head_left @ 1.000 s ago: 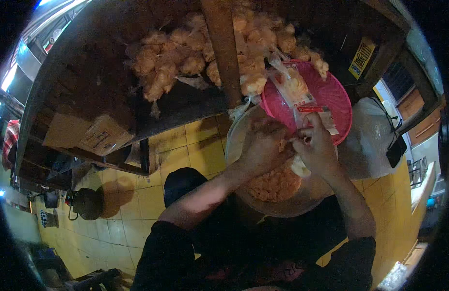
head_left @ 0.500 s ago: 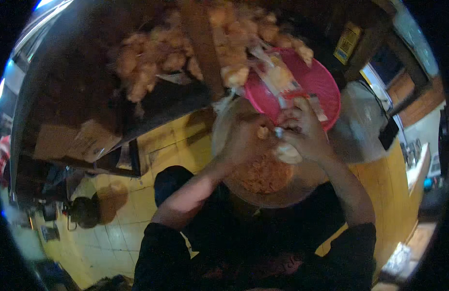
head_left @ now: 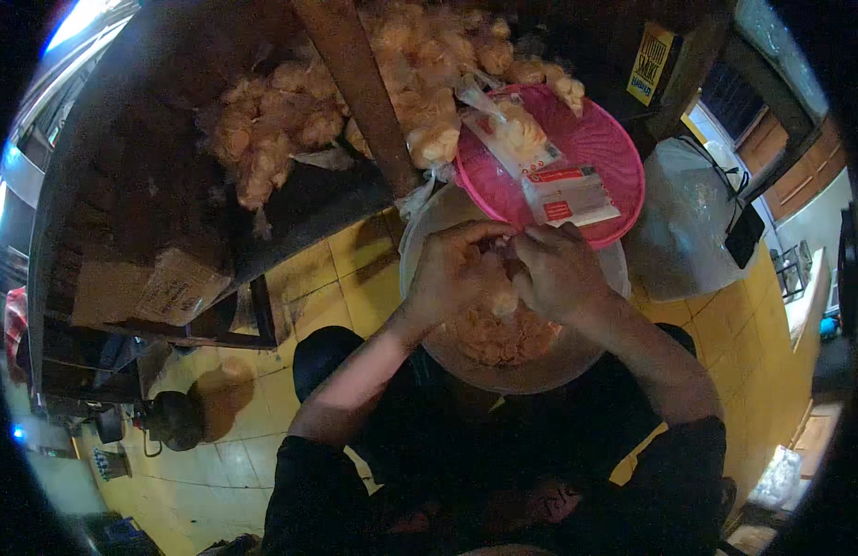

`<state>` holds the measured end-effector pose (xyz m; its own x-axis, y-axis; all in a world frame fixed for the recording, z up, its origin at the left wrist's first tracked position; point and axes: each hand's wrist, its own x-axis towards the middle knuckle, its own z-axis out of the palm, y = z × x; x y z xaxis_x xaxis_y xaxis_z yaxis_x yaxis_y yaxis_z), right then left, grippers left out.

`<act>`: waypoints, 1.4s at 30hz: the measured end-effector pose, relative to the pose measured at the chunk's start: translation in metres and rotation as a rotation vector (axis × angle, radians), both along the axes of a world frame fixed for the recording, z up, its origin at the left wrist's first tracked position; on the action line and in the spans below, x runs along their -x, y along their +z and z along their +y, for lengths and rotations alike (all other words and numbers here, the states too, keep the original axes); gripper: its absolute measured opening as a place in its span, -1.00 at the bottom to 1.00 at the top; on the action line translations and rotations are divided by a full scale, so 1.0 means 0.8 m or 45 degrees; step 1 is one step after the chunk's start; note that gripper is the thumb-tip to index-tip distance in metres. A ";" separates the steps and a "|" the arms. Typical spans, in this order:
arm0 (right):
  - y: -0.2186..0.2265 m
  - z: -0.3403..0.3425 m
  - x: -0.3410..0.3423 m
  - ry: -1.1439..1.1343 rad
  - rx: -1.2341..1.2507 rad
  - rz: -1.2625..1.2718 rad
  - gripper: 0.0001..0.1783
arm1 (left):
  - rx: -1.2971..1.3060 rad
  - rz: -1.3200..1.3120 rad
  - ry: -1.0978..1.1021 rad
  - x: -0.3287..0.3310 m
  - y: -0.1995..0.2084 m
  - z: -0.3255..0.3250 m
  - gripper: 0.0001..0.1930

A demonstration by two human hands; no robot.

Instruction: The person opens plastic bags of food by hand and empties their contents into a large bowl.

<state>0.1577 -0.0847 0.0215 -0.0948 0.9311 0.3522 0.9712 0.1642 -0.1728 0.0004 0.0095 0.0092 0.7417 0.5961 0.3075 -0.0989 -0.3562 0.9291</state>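
Observation:
My left hand (head_left: 457,269) and my right hand (head_left: 557,271) meet over a large clear bowl (head_left: 540,371) of orange crackers. Both pinch the top of a small clear plastic bag (head_left: 503,298) holding a few crackers, which hangs between them. Just behind the hands sits a pink plastic basket (head_left: 596,148) with red-and-white paper labels (head_left: 566,193) and a filled packet (head_left: 512,134) in it.
A heap of filled cracker bags (head_left: 290,139) lies on a dark wooden table, crossed by a wooden post (head_left: 359,88). A large clear plastic sack (head_left: 688,218) stands at the right. Yellow floor tiles (head_left: 234,426) and a dark kettle (head_left: 174,417) lie below left.
The view has shifted a little. My hands have drawn closer together over the bowl and now close on the top of the small bag.

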 end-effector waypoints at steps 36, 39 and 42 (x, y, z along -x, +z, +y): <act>-0.012 0.005 -0.160 -0.268 -0.250 0.694 -0.75 | -1.162 0.260 1.007 0.054 0.029 0.084 -0.76; -0.008 0.003 -0.137 -0.179 -0.255 0.720 -0.76 | -1.042 0.347 0.425 -0.004 0.018 0.057 -0.80; 0.005 0.003 -0.128 -0.135 -0.054 0.749 -0.76 | -1.165 0.339 0.239 -0.051 -0.004 0.052 -0.78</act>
<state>0.2600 -0.0824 0.0256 0.2203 0.9089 0.3542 0.7257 0.0899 -0.6821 0.0412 0.0510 0.0056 0.7715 0.3254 0.5468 0.2065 -0.9408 0.2686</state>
